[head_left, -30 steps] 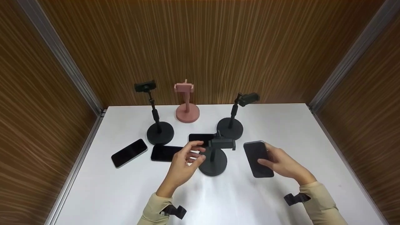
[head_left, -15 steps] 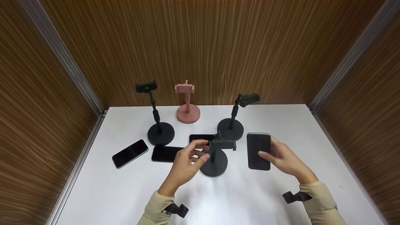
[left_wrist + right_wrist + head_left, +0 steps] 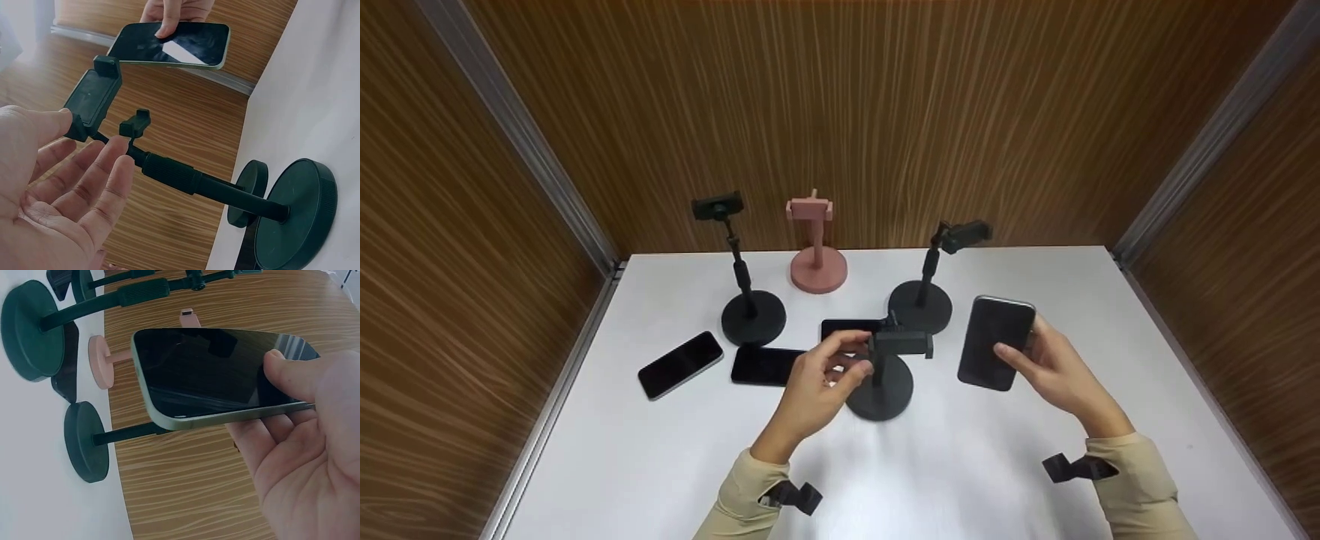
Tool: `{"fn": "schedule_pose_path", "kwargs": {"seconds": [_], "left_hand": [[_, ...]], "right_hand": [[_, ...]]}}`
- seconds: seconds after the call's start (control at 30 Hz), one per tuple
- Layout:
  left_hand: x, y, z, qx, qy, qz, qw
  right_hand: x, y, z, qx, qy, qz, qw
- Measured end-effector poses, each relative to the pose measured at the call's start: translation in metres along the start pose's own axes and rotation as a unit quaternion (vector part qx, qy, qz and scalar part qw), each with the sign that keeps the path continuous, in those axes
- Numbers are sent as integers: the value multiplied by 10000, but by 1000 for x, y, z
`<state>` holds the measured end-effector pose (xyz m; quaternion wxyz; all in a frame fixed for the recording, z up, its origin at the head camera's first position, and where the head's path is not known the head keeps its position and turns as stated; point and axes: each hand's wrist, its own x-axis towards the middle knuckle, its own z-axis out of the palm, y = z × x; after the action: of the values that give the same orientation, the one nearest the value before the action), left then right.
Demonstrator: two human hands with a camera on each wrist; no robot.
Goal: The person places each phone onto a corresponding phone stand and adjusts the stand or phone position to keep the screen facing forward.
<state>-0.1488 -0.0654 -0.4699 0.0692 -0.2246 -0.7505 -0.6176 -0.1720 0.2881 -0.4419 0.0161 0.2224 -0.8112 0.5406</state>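
Note:
My right hand [image 3: 1061, 371] holds a smartphone [image 3: 990, 337] above the table, thumb on its dark screen and fingers behind it. The right wrist view shows the phone's pale metal edge. Left of it stands a dark phone stand [image 3: 904, 343] with a round base and a holder clamp on top. My left hand [image 3: 814, 390] is at the clamp's left end, thumb and index finger on either side of it. In the left wrist view the thumb lies on the clamp's end [image 3: 79, 126], while the other fingers are loosely bent below. No phone sits in this clamp.
Behind stand a black stand [image 3: 754, 319], a pink stand [image 3: 818, 270] and another black stand [image 3: 920, 307]. Phones lie on the white table: one at the left [image 3: 680, 365], one beside the left hand [image 3: 765, 366], one partly hidden behind the front stand [image 3: 847, 325]. Wood-grain panels enclose the table.
My right hand has lifted the phone up and away from me, turning its top rightward. My left fingertips have closed in on the front stand's clamp. The whole view has shifted slightly.

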Motion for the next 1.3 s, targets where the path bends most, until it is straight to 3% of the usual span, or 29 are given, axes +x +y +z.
{"fn": "schedule_pose_path", "kwargs": {"seconds": [0.27,0.53,0.97,1.3], "left_hand": [[1,0,0,-122,46,-29,9999],[1,0,1,-103,72,-14,9999],[2,-3,4,-31,131,-58,9999],[3,-4,8,-12,77,-6,10000]], "right_hand": [[5,-8,6,102,645,-92,9978],[6,-16,10,276,1048,-190,9939],[13,-26,15,577,1215,-870,9871],[20,-38,21,1062,1313,-1457,9748]]}}
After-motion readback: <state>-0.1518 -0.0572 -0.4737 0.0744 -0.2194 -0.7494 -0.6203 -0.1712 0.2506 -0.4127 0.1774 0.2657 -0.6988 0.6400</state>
